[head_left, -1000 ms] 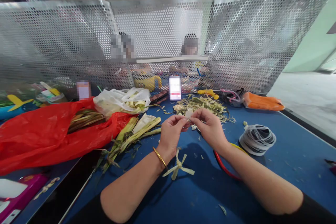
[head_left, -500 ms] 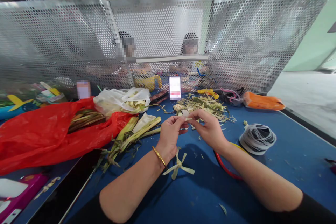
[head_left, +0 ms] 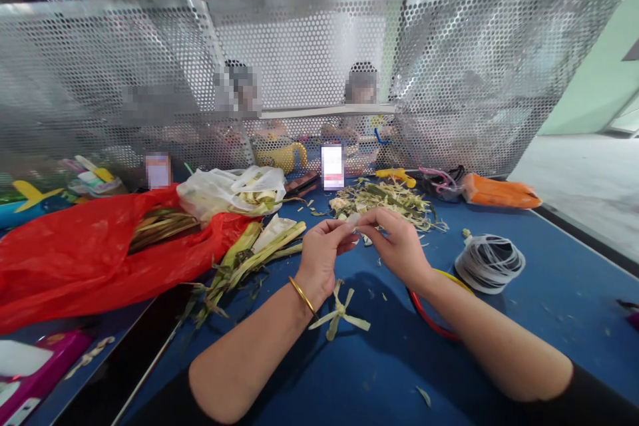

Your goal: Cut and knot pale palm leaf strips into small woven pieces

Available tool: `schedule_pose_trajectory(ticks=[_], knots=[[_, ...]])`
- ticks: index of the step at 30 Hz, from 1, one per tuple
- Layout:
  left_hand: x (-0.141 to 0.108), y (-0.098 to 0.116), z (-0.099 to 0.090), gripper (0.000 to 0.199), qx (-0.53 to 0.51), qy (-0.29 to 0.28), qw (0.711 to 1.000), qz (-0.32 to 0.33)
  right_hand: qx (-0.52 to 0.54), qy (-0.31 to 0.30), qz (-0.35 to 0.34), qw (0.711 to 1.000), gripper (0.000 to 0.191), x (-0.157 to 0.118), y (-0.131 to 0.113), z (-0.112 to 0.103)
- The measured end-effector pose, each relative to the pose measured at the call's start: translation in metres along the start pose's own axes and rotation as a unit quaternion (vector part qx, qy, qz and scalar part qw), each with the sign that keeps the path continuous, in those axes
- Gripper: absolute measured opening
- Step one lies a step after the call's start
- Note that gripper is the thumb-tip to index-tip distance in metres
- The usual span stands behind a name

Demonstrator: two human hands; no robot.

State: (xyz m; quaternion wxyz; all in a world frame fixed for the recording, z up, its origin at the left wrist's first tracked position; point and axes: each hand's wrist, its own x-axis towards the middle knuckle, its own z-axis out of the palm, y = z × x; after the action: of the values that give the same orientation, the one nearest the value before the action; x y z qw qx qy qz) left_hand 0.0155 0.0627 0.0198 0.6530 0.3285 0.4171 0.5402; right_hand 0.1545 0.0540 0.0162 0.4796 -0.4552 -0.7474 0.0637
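Note:
My left hand (head_left: 327, 244) and my right hand (head_left: 394, 236) meet at the middle of the view, fingertips pinched on a small pale strip (head_left: 353, 219) held between them. The strip is small and partly covered by the fingers. Below my left wrist, which wears a gold bangle, a pale husk piece with several arms (head_left: 340, 313) lies on the blue table (head_left: 379, 386). Behind my hands is a heap of shredded husk (head_left: 394, 201). Long greenish husks (head_left: 249, 256) lie to the left of my left hand.
A red bag (head_left: 74, 246) and a white plastic bag (head_left: 219, 193) are at left. A string spool (head_left: 490, 264), a red and yellow ring (head_left: 434, 319) and an orange packet (head_left: 499, 192) are at right. Behind a perforated metal screen (head_left: 309, 40), people sit near a lit phone (head_left: 333, 166).
The pale strip between my fingertips has shifted slightly and shows less of itself. Both hands stay pinched in nearly the same place.

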Motion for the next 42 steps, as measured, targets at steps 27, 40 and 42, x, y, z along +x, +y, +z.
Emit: schedule_pose_trajectory(ticks=[27,40,42], knots=[[-0.0016,0.0011,0.0023,0.022,0.031,-0.032,0.996,0.075,0.100,0.022,0.075,0.992,0.012,-0.0004,-0.0021,-0.0008],[-0.0009,0.0032,0.0013,0.013,0.017,-0.027,0.999,0.038,-0.005,-0.005,-0.014,1.000,0.010,0.0009,-0.0026,-0.0047],[-0.0018,0.0025,0.0020,0.011,0.037,-0.026,0.997,0.057,0.018,-0.003,0.011,1.000,0.009,0.0005,-0.0028,-0.0041]])
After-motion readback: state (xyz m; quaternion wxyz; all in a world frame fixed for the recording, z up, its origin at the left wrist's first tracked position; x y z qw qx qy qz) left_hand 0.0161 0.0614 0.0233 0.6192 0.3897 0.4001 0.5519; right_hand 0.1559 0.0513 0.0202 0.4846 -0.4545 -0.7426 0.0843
